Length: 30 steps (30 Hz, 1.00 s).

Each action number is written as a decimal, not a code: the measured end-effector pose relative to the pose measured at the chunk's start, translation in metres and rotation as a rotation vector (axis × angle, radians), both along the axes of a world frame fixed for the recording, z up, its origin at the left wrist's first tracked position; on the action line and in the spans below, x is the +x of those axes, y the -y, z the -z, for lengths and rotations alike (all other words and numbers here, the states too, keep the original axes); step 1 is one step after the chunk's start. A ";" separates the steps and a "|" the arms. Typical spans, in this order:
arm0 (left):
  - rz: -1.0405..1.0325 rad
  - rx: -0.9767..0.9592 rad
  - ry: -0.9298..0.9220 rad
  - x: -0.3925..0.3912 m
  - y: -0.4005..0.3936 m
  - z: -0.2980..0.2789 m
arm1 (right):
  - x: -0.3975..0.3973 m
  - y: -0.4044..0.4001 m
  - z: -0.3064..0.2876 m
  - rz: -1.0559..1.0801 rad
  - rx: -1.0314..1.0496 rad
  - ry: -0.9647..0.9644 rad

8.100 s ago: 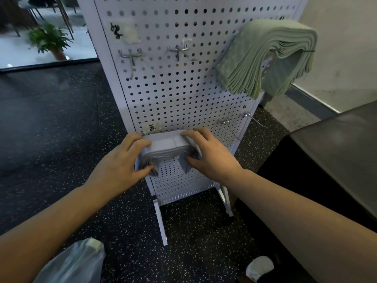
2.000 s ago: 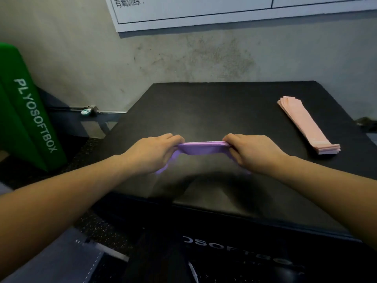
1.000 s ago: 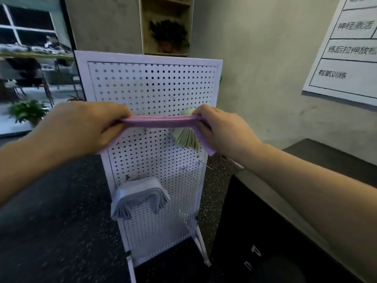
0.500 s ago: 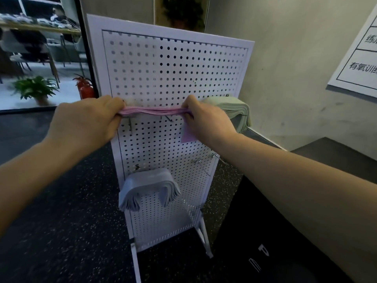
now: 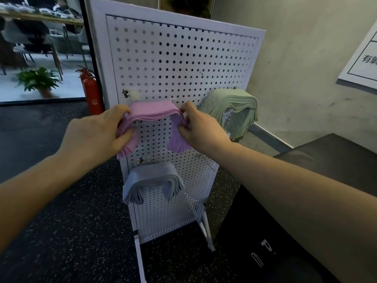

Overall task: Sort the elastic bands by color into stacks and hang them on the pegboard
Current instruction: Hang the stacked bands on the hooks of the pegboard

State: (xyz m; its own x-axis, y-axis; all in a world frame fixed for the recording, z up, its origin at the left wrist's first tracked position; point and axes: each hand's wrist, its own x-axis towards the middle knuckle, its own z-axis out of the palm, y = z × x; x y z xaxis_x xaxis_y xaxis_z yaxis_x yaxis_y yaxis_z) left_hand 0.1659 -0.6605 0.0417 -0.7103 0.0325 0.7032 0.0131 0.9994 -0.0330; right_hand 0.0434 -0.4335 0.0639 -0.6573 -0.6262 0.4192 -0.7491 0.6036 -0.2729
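Hanging is the step in hand: left hand (image 5: 95, 135) and right hand (image 5: 201, 129) each grip an end of the purple band stack (image 5: 153, 112), draped against the upper pegboard (image 5: 183, 64); next, I judge, comes seating it on its hidden hook before letting go.

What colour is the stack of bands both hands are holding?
Purple: the stack of elastic bands, in the head view.

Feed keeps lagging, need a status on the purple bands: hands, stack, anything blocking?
Left hand and right hand both grip purple stack, draped at pegboard. Green stack and blue stack hung. Nothing blocking.
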 end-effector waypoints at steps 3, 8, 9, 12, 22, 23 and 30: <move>-0.034 0.042 0.076 0.004 0.001 -0.004 | 0.003 -0.003 -0.002 0.001 0.013 0.073; 0.022 -0.001 0.067 0.015 0.002 -0.025 | 0.009 -0.023 -0.008 0.029 0.006 0.067; 0.043 -0.006 0.061 0.016 0.002 -0.031 | 0.010 -0.030 -0.010 0.034 0.003 0.060; 0.115 0.012 0.044 0.015 -0.004 -0.053 | 0.016 -0.056 -0.014 0.039 -0.006 0.019; 0.324 -0.176 0.142 -0.033 -0.133 -0.097 | 0.038 -0.204 -0.014 0.219 0.037 0.050; 0.340 -0.199 0.163 -0.039 -0.154 -0.098 | 0.041 -0.223 -0.012 0.251 0.038 0.061; 0.569 -0.294 0.350 -0.090 -0.331 -0.079 | 0.071 -0.370 0.009 0.544 0.041 0.166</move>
